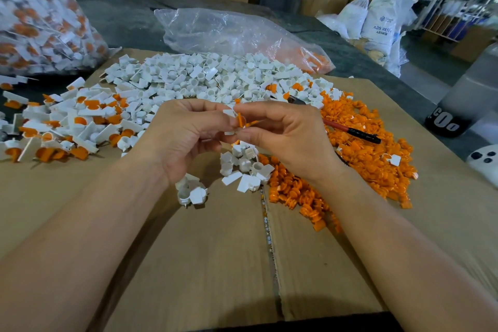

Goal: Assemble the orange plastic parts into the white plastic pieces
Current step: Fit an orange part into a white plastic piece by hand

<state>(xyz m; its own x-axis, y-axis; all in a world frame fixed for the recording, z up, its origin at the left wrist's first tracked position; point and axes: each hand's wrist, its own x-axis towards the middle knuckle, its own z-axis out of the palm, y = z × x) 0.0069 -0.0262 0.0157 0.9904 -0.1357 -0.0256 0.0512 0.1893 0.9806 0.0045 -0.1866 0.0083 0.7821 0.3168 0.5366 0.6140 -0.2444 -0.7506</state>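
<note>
At the middle of the bench (129, 16): the left hand (186, 137) and the right hand (291, 140) are meeting fingertip to fingertip above the flat brown cardboard sheet (215, 250).
Left fingers: they are curling round and pinching a small white plastic piece (229, 114).
Right fingers: they are pinching a small orange plastic part (240, 120) between thumb and forefinger.
Relation that matters: the orange part is sitting at 3 o'clock of the white piece and touching it. Its long axis is running roughly 3 to 9 o'clock, its flat disc facing the left fingers. The right hand is the nearer one to push it.
Step, as I judge it: the orange part is seemingly going into the white piece, not yet fully seated.
Loose white heap (215, 81): it is lying at 12 o'clock of the hands.
Loose orange heap (363, 148): it is spreading at 3 o'clock, beside the right wrist, with a red-and-black handled tool (350, 131) resting on it.
Finished white-and-orange pile (67, 121): it is lying at 9 o'clock, near the left hand.
Writing: a white woven sack (380, 27) at 1 o'clock is showing "ABS RESIN". The white characters on a dark container (447, 121) at 3 o'clock are too unclear to read.
</note>
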